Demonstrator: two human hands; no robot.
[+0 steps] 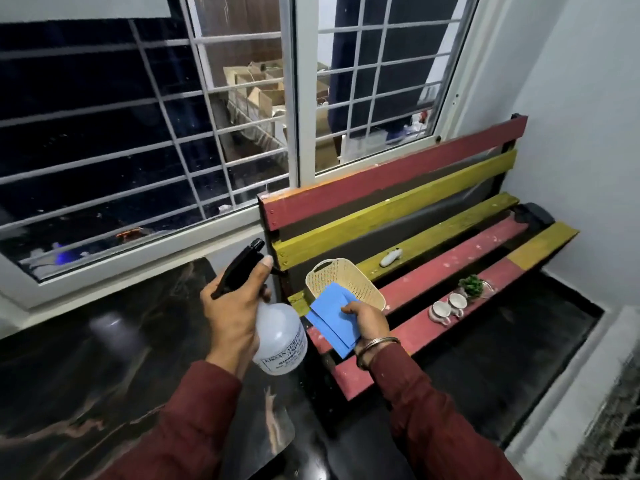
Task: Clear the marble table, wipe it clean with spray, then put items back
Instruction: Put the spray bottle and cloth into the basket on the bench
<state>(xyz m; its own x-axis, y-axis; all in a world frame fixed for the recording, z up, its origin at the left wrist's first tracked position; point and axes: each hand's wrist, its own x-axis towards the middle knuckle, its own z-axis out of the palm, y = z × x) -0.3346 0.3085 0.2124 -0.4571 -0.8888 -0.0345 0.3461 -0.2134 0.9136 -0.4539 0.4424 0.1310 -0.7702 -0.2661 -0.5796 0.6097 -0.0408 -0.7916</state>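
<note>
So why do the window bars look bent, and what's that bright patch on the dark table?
Head view: the wide-angle lens bows the window bars and the bench near the edges; the patch is lamp glare reflected on the polished marble table; the lower right corner is smeared; the spray bottle label is too blurry to read fully.

Dark marble table (pixel 104 375); slatted bench (pixel 433 202), basket (pixel 349 277), two cups (pixel 448 306), small plant (pixel 471 285), white object (pixel 390 257)

One head-worn wide-angle view looked forward and down from close above the hands (pixel 298 317), facing the bench (pixel 446 265) and the window (pixel 242 133) beyond.
</note>
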